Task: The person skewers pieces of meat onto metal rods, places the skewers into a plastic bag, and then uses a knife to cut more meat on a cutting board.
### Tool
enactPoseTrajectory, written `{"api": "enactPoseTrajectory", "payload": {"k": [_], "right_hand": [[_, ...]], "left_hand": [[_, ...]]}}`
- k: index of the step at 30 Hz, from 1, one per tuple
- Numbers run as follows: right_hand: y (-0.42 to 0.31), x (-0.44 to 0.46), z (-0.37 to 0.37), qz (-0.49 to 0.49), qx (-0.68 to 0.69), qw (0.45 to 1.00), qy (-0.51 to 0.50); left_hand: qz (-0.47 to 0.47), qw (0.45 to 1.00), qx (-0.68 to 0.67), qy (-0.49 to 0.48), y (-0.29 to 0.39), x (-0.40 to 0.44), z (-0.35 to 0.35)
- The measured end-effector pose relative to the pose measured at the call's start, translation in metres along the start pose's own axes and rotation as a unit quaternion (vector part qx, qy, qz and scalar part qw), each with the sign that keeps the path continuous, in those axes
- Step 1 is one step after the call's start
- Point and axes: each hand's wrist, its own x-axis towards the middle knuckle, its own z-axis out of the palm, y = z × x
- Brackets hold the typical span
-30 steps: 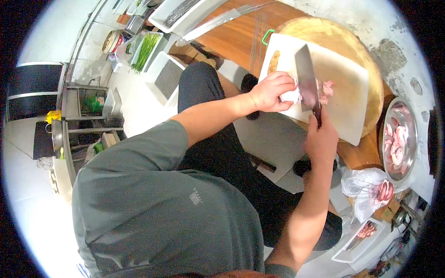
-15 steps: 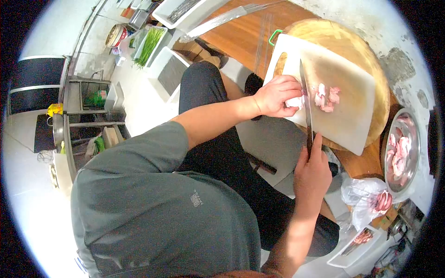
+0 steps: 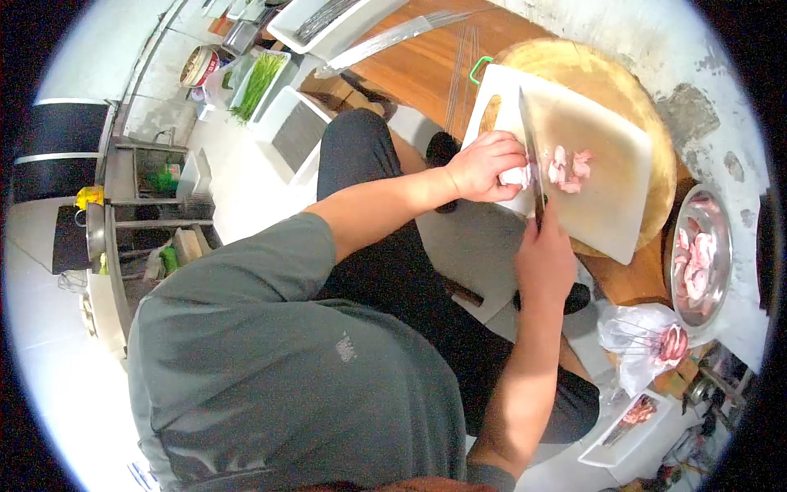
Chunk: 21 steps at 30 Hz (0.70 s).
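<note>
My left hand (image 3: 492,166) has its fingers curled over a pale pink piece of raw meat (image 3: 516,175) near the left edge of the white cutting board (image 3: 607,209). Close beside those fingers stands the long blade of a knife (image 3: 529,131). Its handle is wrapped in my right hand (image 3: 548,258), at the board's near edge. Several cut meat pieces (image 3: 570,170) lie on the board just right of the blade. How far the blade has gone into the held meat is hidden by my fingers.
Under the board is a round wooden block (image 3: 666,193) on a wooden table (image 3: 410,70). A metal bowl of meat (image 3: 695,275) stands at the right. Below it are a plastic bag with skewers (image 3: 635,340) and a white tray of skewered meat (image 3: 611,439). Green vegetables (image 3: 261,86) lie upper left.
My right hand has moved forward with the knife, toward the far side of the board. My left hand keeps its hold on the meat. The whole view has shifted slightly.
</note>
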Motion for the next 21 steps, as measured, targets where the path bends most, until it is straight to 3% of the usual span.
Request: {"api": "enactPoseTrajectory", "payload": {"k": [3, 7, 10, 14, 15, 18, 19, 21], "right_hand": [[0.016, -0.004, -0.010, 0.064, 0.048, 0.997, 0.000], [0.034, -0.001, -0.005, 0.065, 0.174, 0.972, 0.146], [0.044, -0.010, -0.008, 0.059, 0.238, 0.963, 0.116], [0.049, -0.025, 0.006, 0.124, 0.309, 0.939, 0.083], [0.052, -0.029, 0.012, 0.125, 0.324, 0.934, 0.084], [0.057, -0.033, 0.025, 0.125, 0.365, 0.919, 0.082], [0.055, -0.033, 0.024, 0.133, 0.396, 0.905, 0.077], [0.048, -0.033, 0.021, 0.182, 0.518, 0.834, 0.051]], "left_hand": [[0.000, 0.999, -0.032, 0.007, -0.002, 0.000, 0.000], [-0.028, 0.994, -0.094, -0.038, -0.014, 0.004, -0.007], [-0.004, 0.985, -0.126, -0.119, -0.029, 0.020, -0.019], [0.085, 0.967, -0.088, -0.222, -0.036, 0.031, -0.023], [0.054, 0.947, -0.091, -0.302, -0.032, 0.042, -0.032], [-0.081, 0.922, -0.056, -0.376, -0.021, 0.052, -0.042], [-0.077, 0.939, -0.097, -0.322, -0.029, 0.046, -0.034], [-0.131, 0.937, -0.098, -0.308, -0.028, 0.041, -0.029]]}}
